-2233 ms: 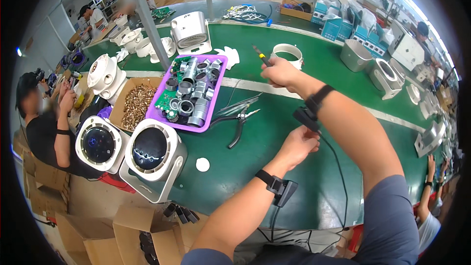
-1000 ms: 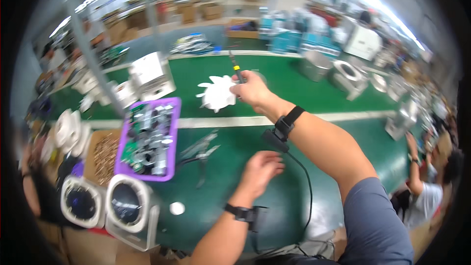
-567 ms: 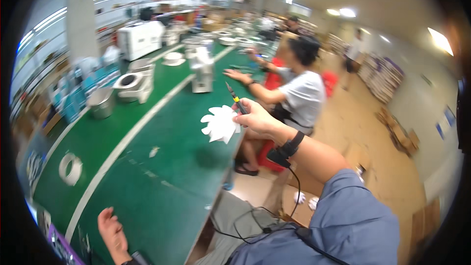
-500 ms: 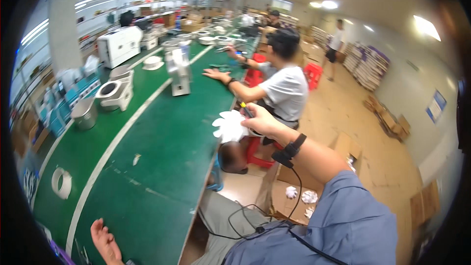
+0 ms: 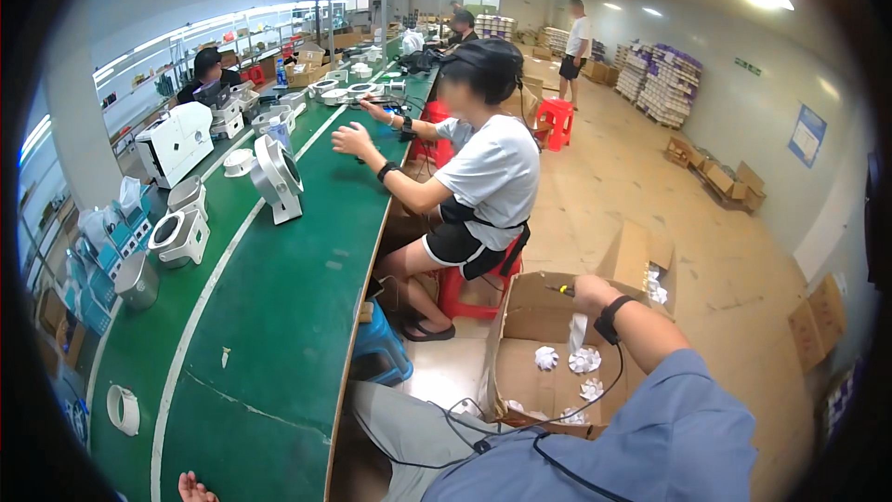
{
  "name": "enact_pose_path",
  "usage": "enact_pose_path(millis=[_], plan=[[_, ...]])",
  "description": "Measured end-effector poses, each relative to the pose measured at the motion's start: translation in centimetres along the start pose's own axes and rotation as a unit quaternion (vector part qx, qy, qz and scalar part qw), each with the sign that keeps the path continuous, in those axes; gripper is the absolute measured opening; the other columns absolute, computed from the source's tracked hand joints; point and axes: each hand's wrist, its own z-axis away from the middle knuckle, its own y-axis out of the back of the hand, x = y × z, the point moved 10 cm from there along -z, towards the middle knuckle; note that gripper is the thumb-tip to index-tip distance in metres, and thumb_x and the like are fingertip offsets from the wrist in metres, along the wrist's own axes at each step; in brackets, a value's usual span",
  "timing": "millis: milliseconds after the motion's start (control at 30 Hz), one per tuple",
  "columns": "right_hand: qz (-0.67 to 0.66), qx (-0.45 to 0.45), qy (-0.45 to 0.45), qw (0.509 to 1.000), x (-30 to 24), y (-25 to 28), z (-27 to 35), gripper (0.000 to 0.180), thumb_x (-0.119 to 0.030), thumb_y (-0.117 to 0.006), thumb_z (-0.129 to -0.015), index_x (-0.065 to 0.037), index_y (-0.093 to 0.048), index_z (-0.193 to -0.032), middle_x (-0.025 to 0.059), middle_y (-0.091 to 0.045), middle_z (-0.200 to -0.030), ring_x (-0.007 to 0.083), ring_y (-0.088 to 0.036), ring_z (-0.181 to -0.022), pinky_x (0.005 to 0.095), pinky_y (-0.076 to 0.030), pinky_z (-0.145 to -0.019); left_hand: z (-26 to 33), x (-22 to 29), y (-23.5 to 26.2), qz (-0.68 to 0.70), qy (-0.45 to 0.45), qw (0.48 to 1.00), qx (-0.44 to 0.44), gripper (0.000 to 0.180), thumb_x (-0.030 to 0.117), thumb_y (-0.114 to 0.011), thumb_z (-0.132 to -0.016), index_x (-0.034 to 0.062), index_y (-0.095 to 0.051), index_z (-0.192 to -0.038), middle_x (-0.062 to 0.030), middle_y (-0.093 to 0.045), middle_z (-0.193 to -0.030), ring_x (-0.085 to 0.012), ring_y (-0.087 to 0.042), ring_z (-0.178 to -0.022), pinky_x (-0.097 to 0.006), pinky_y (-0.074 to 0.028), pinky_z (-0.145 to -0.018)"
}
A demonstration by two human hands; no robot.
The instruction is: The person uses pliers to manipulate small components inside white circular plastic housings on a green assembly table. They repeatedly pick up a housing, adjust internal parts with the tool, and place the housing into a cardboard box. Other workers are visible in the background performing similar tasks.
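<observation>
My right hand [image 5: 592, 295] is closed around a slim black-and-yellow tool [image 5: 561, 289], whose exact kind I cannot make out. It is above an open cardboard box [image 5: 525, 367] to the right of the bench. Just under the fingers is a white fan wheel [image 5: 578, 330], seen nearly edge-on; whether the fingers still grip it I cannot tell. Several similar white wheels [image 5: 546, 358] lie at the bottom of the box. At the lower edge, over the green bench [image 5: 279, 344], only the fingertips of my left hand [image 5: 193, 487] show, loosely curled, slightly apart and holding nothing visible.
A co-worker [image 5: 488, 163] sits at the bench ahead, hands over it. White fan housings [image 5: 275, 178], a white ring [image 5: 123, 410] and a grey bin [image 5: 137, 281] stand along the bench. A blue stool [image 5: 383, 344] and red stool [image 5: 465, 293] are beside it. Cables cross my lap.
My right hand has swung from the bench edge rightward over the box, carrying the tool and a white wheel. My left hand has dropped toward the lower edge. The co-worker's near hand has lifted.
</observation>
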Motion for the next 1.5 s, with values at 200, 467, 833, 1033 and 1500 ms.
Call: enact_pose_path(millis=[200,467,833,1033,1500], plan=[[-0.019,0.025,0.274,0.961,-16.9,5.8,-0.7,0.053,-0.034,-0.069,-0.080,-0.006,-0.062,-0.123,0.0240,-0.071,-0.101,0.0413,-0.069,-0.098,0.0475,-0.054,-0.087,-0.4,-0.9,-0.8,-0.006,0.010,1.000,-0.005,0.049,-0.008,-0.052,-0.090,-0.0043,-0.051,-0.138,-0.0150,-0.062,-0.128,-0.0185,-0.058,-0.096,-0.025,-0.049,-0.077],[-0.089,-0.086,0.606,0.785,-51.9,14.4,18.5,0.063,-0.033,-0.072,-0.081,-0.001,-0.053,-0.132,0.0181,-0.066,-0.096,0.0333,-0.066,-0.088,0.0432,-0.052,-0.077,-0.5,-1.0,0.7,0.048,0.026,0.999,-0.003,0.048,-0.005,-0.057,-0.090,-0.0035,-0.052,-0.138,-0.0144,-0.063,-0.126,-0.0184,-0.059,-0.099,-0.026,-0.050,-0.081],[-0.358,-0.192,0.675,0.616,-78.6,-2.9,30.1,0.059,-0.035,-0.077,-0.085,0.002,-0.058,-0.127,0.0136,-0.066,-0.099,0.0241,-0.064,-0.083,0.0359,-0.053,-0.074,-2.1,-2.7,0.1,0.088,0.001,0.996,-0.028,0.032,0.005,-0.061,-0.096,0.0070,-0.057,-0.127,-0.0052,-0.062,-0.114,-0.0095,-0.057,-0.083,-0.022,-0.046,-0.068],[-0.405,-0.516,0.510,0.557,-81.0,-7.3,33.1,0.028,-0.024,-0.075,-0.091,-0.006,-0.062,-0.110,-0.0045,-0.050,-0.067,0.0082,-0.047,-0.055,0.0259,-0.037,-0.047,-0.2,-1.1,-0.9,0.096,0.024,0.995,-0.003,0.035,0.006,-0.067,-0.092,-0.0018,-0.060,-0.125,-0.0114,-0.068,-0.110,-0.0143,-0.062,-0.086,-0.028,-0.051,-0.076],[-0.458,-0.540,0.480,0.518,-79.3,-7.5,32.1,0.064,-0.036,-0.055,-0.104,-0.018,-0.030,-0.160,-0.0018,-0.051,-0.090,0.0094,-0.056,-0.074,0.0236,-0.046,-0.055,-1.1,-2.7,-1.3,0.112,0.051,0.992,-0.035,0.019,0.007,-0.066,-0.099,0.0069,-0.061,-0.117,-0.0021,-0.065,-0.103,-0.0077,-0.061,-0.084,-0.023,-0.052,-0.074]])
